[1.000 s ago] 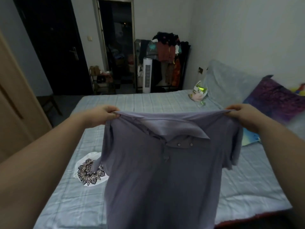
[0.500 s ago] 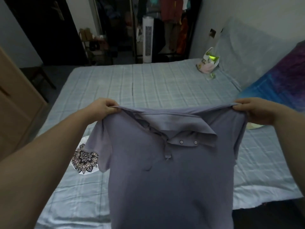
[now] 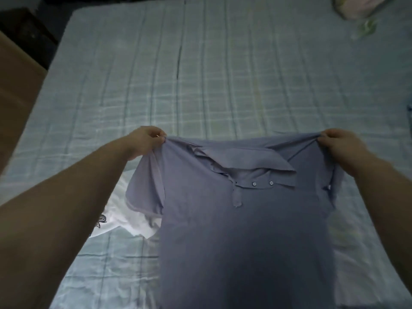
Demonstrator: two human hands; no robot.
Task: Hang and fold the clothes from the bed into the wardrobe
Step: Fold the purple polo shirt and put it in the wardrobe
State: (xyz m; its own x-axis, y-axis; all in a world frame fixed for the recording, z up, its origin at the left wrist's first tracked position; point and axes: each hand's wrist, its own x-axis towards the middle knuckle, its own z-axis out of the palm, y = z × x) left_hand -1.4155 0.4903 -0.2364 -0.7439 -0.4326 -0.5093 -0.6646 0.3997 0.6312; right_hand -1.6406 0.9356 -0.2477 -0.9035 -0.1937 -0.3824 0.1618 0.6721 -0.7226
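Observation:
A grey-purple polo shirt [image 3: 247,230] with a buttoned collar is stretched out in front of me above the bed [image 3: 200,74]. My left hand [image 3: 147,141] pinches its left shoulder and my right hand [image 3: 341,143] pinches its right shoulder. The shirt hangs down past the bottom edge of the view, its front facing me. A white garment with a dark mandala print [image 3: 124,221] lies on the sheet, partly hidden behind the shirt's left sleeve and my left forearm.
The bed carries a pale blue checked sheet. A plastic bag with green and pink contents [image 3: 356,10] lies at the far right corner. A wooden panel [image 3: 15,90] stands at the left edge. Dark floor shows at the top left.
My view has tilted down toward the bed, so the room beyond is out of frame. The shirt has come lower over the sheet, held by both shoulders as before.

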